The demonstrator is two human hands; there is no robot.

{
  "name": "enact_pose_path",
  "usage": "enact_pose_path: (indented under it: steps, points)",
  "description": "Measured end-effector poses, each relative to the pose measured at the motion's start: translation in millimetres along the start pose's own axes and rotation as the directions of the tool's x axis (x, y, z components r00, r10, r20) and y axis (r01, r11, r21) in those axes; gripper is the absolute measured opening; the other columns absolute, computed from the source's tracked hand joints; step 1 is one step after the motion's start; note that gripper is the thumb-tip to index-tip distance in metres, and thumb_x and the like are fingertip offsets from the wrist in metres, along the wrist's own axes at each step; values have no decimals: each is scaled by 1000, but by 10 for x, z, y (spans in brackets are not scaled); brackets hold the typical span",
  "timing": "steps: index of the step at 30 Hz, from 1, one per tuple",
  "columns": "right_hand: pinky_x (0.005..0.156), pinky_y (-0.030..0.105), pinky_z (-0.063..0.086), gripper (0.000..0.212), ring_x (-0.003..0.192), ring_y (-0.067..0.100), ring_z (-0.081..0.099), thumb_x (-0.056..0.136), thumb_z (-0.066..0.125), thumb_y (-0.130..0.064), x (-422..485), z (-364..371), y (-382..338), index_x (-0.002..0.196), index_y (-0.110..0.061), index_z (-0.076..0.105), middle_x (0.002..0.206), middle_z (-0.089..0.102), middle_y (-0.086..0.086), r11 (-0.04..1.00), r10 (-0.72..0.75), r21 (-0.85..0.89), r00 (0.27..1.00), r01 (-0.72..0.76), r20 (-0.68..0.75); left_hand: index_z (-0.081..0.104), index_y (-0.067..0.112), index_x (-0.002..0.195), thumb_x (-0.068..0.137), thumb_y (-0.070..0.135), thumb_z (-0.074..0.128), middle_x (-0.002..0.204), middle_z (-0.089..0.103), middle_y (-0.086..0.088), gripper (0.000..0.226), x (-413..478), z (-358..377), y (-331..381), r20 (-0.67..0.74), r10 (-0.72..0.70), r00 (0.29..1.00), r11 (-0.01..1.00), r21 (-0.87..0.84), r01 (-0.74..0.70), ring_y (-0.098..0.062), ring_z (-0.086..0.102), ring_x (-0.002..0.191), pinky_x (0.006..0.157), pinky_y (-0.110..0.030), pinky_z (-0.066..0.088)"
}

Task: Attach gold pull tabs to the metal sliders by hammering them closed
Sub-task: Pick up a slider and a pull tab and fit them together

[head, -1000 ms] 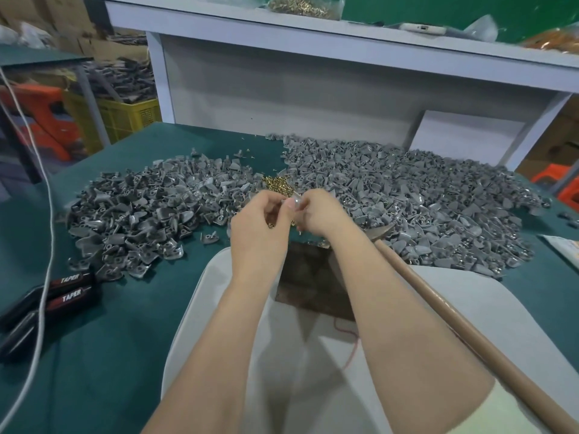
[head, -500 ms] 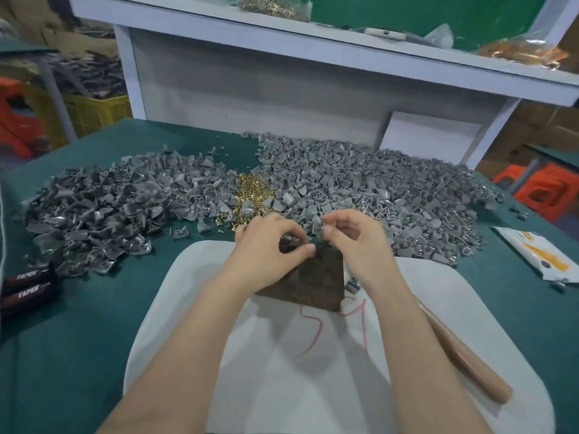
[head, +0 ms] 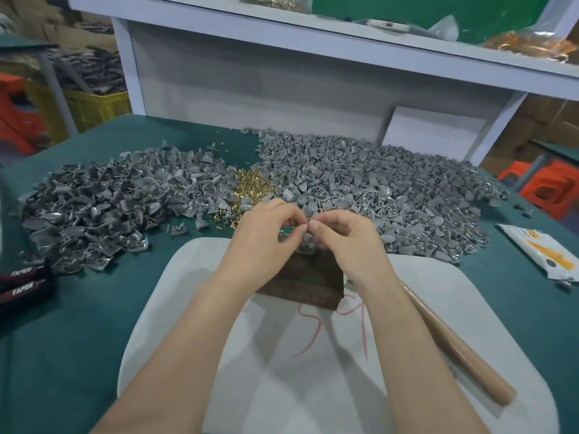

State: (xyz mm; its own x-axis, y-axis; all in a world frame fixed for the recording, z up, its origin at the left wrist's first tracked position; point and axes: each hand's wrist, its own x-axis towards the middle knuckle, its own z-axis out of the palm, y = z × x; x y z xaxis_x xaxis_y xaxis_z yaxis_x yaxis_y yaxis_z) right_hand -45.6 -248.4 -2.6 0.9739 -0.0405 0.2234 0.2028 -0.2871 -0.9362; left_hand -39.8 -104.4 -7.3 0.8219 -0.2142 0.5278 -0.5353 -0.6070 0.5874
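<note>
My left hand [head: 269, 233] and my right hand [head: 343, 236] meet fingertip to fingertip over the far edge of a dark wooden block [head: 308, 283]. Together they pinch a small grey metal slider [head: 306, 242]; a gold tab between the fingers is too small to make out. A heap of gold pull tabs [head: 252, 189] lies just beyond the hands, between two big piles of grey sliders [head: 103, 211] [head: 391, 189]. The hammer's wooden handle [head: 454, 346] lies on the white pad to the right of my right forearm; its head is hidden.
The block sits on a white pad [head: 282, 371] on the green table [head: 62, 339]. Two black "TAPER" items [head: 25, 283] lie at the left edge, a white and orange packet [head: 539, 252] at the right. A white shelf [head: 313, 36] rises behind the piles.
The hammer handle, raised under my right arm a second ago, now lies on the pad. Both hands came back from the gold heap to the block and closed together on a slider.
</note>
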Motion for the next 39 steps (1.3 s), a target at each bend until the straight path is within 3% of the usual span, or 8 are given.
enact_pose_path:
  steps: [2, 7, 11, 14, 19, 24, 39]
  points:
    - [69, 25, 52, 24, 62, 0, 59, 87, 63, -6, -10, -3, -5, 74, -26, 65, 61, 66, -13, 1000, -7, 0, 1000, 7, 6, 67, 17, 85, 85, 15, 64, 78, 52, 11, 4, 1, -2, 9, -4, 7, 1000, 1000, 6, -7, -13, 52, 84, 75, -26, 40]
    - [77, 39, 53, 23, 70, 13, 61, 86, 63, -5, -13, -14, 3, 73, -24, 63, 70, 65, -3, 998, -36, -47, 998, 34, -45, 67, 20, 88, 84, 19, 66, 83, 56, 9, 4, -6, -8, 4, 22, -15, 1000, 1000, -5, 15, -13, 54, 88, 83, -31, 44]
    - [71, 23, 46, 26, 71, 10, 58, 85, 66, -9, -15, -59, 55, 69, -29, 60, 73, 64, -6, 964, -73, -257, 997, 68, -11, 64, 27, 89, 82, 32, 68, 95, 59, 7, 9, -9, -46, -45, 152, -121, 981, 993, 33, 118, -16, 54, 99, 93, -42, 42]
    - [75, 24, 45, 30, 74, 8, 57, 83, 68, -14, -24, -26, 95, 66, -36, 57, 84, 63, -3, 909, -68, -410, 997, 78, 39, 57, 35, 82, 82, 36, 65, 95, 53, 9, 8, -6, -44, -28, 222, -169, 960, 981, 129, 143, -19, 50, 104, 96, -41, 39]
    - [68, 20, 37, 34, 66, 0, 47, 84, 66, -17, -45, -22, 75, 65, -40, 50, 78, 50, -12, 834, -106, -539, 993, 120, 58, 54, 33, 81, 86, 35, 60, 94, 50, 10, 8, -17, -6, -22, 241, -197, 950, 967, 208, 148, -19, 45, 104, 92, -36, 33]
    - [73, 26, 39, 9, 70, 7, 45, 87, 61, -15, -66, 27, 54, 81, -22, 61, 81, 46, -9, 740, -174, -641, 978, 204, 111, 54, 31, 79, 86, 31, 61, 90, 49, 9, 10, -14, -20, -3, 247, -192, 950, 972, 183, 149, -21, 47, 102, 95, -40, 38]
    - [73, 29, 38, 6, 72, 13, 47, 85, 60, -14, -114, 65, 13, 81, -17, 62, 81, 48, -8, 739, -173, -655, 984, 158, 42, 55, 27, 78, 86, 29, 62, 87, 50, 9, 11, -23, -30, 19, 232, -159, 960, 980, 156, 125, -21, 49, 98, 93, -40, 40]
